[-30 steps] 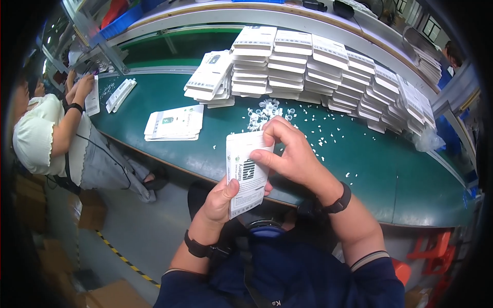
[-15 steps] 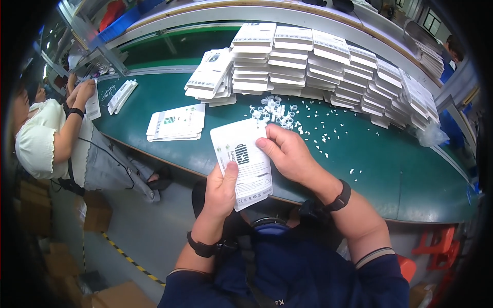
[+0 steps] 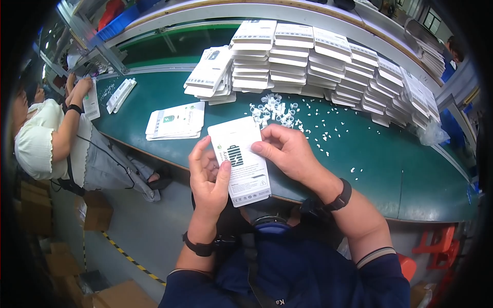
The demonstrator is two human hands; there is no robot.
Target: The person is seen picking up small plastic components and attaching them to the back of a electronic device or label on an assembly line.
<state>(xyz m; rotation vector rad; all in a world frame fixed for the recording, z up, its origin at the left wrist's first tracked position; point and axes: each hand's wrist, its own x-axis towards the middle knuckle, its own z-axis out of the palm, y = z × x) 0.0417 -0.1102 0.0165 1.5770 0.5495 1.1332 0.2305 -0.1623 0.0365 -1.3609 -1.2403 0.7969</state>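
In the head view, my right hand pinches the box near its upper right edge; my left hand has its thumb on the left edge, fingers loosely curled. The box is up by the near edge of the tabletop, and I judge I'm checking it over, so the next move calls for a firmer left-side grip
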